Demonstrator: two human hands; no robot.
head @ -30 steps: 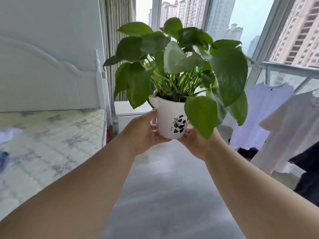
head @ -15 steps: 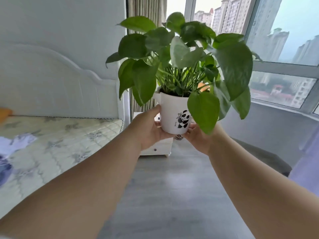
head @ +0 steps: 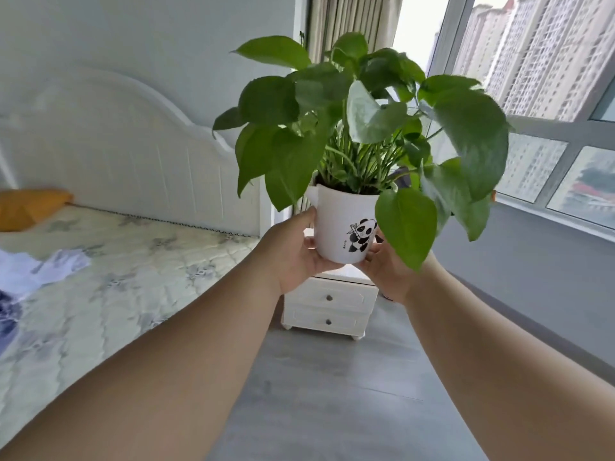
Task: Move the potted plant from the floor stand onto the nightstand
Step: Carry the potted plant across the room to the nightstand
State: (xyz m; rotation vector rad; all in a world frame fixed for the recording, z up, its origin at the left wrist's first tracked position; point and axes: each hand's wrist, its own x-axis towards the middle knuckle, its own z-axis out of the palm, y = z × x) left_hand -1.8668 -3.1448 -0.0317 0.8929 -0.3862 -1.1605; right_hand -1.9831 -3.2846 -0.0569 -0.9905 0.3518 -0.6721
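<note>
Beyond the grey floor point(head: 332, 394), at twelve o'clock, the nightstand point(head: 329, 304) is waiting; we are carrying the potted plant point(head: 342, 227), left hand point(head: 296, 257) and right hand point(head: 386, 267) cupping it, needing a level lowering next.

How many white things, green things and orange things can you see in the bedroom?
White: 3, the pot, the nightstand and the headboard.
Green: 1, the plant.
Orange: 1, the pillow.
Total: 5.

grey floor point(head: 332, 394), white nightstand point(head: 329, 307) on it
</note>
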